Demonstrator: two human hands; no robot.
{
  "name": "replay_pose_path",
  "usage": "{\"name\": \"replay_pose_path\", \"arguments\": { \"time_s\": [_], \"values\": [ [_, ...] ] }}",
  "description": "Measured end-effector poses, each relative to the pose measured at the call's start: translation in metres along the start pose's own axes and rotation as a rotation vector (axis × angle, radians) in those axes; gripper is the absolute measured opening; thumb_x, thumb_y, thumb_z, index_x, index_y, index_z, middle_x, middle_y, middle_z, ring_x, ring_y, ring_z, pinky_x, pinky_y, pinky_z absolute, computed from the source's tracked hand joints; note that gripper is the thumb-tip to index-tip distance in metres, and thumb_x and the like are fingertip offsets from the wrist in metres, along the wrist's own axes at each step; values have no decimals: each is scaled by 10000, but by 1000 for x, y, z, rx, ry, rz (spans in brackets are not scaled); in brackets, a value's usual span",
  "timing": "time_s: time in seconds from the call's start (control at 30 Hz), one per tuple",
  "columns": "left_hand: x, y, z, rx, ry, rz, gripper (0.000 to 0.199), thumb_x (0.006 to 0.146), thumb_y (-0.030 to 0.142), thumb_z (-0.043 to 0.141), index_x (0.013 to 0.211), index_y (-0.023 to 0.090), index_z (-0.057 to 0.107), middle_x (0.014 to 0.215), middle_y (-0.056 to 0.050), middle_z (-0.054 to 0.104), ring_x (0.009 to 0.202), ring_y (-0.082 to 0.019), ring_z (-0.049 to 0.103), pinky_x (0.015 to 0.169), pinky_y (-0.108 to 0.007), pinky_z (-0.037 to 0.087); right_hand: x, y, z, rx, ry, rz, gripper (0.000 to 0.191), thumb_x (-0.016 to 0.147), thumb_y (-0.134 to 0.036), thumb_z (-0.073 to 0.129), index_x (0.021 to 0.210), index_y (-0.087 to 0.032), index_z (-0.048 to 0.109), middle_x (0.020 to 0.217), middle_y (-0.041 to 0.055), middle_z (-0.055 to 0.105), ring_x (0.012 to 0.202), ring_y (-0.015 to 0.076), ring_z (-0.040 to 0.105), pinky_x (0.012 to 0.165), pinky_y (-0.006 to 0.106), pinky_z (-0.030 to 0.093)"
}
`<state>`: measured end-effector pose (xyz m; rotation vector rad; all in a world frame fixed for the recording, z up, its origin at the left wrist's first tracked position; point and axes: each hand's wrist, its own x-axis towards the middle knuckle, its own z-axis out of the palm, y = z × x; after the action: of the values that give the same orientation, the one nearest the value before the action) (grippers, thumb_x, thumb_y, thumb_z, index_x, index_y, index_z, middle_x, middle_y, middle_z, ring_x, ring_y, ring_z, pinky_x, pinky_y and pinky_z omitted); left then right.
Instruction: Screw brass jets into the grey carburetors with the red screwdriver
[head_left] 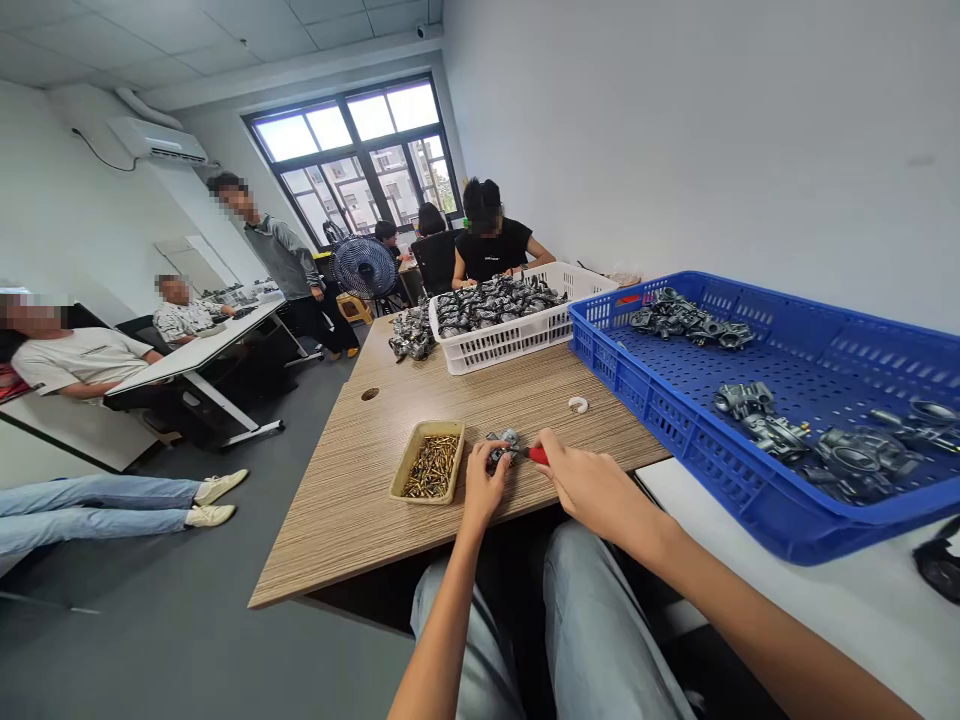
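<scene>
So, what carries the work?

Mainly a wood-grain desk (352,520). A blue perforated plastic crate (675,450) overlaps its right edge, and a white perforated crate (510,342) stands near its far end. Both hold grey metal castings.

Noted. What lies nearer the person?

A shallow tray of brass screws (429,462) sits close to the near edge. A small white curled piece (577,404) lies farther toward the right edge.

And the piece in hand?

A small metal casting (501,448) is just right of the tray, near the near edge. Fingers hide most of it, and I cannot tell whether it touches the desk.

Finger state?

Left hand (484,482): fingers closed narrowly around the casting. Right hand (592,490): fingers pinched narrowly on a red-handled tool (538,456), whose tip is hidden at the casting.

Handling estimate?

Probably stiff and heavy for its size, with a smooth metal skin that may slip. Best held by its solid body, not a thin projecting part.
</scene>
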<state>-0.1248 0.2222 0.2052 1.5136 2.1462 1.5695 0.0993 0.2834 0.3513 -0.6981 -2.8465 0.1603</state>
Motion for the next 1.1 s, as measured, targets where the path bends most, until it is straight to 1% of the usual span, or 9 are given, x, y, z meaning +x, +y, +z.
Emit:
{"name": "replay_pose_path", "arguments": {
  "time_s": [0.2,0.3,0.37,0.43,0.53,0.67,0.8,0.93,1.1],
  "values": [
    [0,1,1,-2,-5,-5,221,1007,358,602,1157,252,724,1199,-79,718,1154,-249,651,1023,-407,509,2,-5,1,-154,31,117,317,1154,-423,321,1289,-170,457,860,131,768,840,291,796,574,279,404],
    [0,2,1,-5,10,-7,215,1000,352,609,1152,257,728,1200,-79,716,1138,-250,655,1011,-411,513,1,-5,-5,-125,24,78,245,1155,-371,351,1265,-180,458,932,122,773,866,290,792,569,289,381],
    [0,3,1,-5,15,-14,210,996,349,613,1144,255,729,1193,-81,714,1130,-252,654,1012,-418,514,2,-4,-10,-64,16,17,162,1139,-296,405,1256,-195,449,1034,114,771,911,279,786,575,291,368],
    [0,3,1,-5,13,-20,210,996,352,612,1137,251,730,1184,-84,713,1129,-254,652,1015,-420,514,4,-3,-14,-9,6,-34,138,1110,-211,435,1247,-205,441,1113,107,760,947,262,779,582,292,362],
    [0,1,1,-11,11,-22,218,1001,364,611,1144,256,734,1186,-84,710,1129,-252,652,1006,-416,520,11,-6,-16,-8,-7,-34,151,1088,-162,431,1233,-205,437,1089,103,764,947,253,779,596,289,370],
    [-1,-3,2,-18,6,-21,217,1004,362,614,1159,269,734,1193,-80,705,1139,-249,652,1001,-404,524,21,-13,-13,-99,-1,86,179,1131,-306,403,1264,-187,424,940,121,781,875,288,794,614,290,403],
    [-1,-2,2,-17,7,-13,216,1010,359,612,1159,265,736,1186,-80,705,1150,-250,651,1009,-400,517,25,-14,-13,-128,-7,160,265,1148,-408,357,1255,-178,435,882,133,774,855,315,798,630,296,421],
    [-1,1,0,-12,1,-15,220,1016,355,604,1170,272,738,1193,-73,707,1132,-245,652,1019,-401,512,22,-4,-16,-21,-16,90,193,1137,-353,409,1253,-202,444,968,101,778,893,291,789,640,287,398],
    [0,3,-1,-34,-2,-41,259,1056,339,513,1147,275,747,1179,-67,705,1159,-246,646,1076,-413,492,18,7,-16,125,-41,-51,136,1107,-205,428,1242,-223,438,1170,95,763,1054,265,760,692,289,402]
  ]
}}
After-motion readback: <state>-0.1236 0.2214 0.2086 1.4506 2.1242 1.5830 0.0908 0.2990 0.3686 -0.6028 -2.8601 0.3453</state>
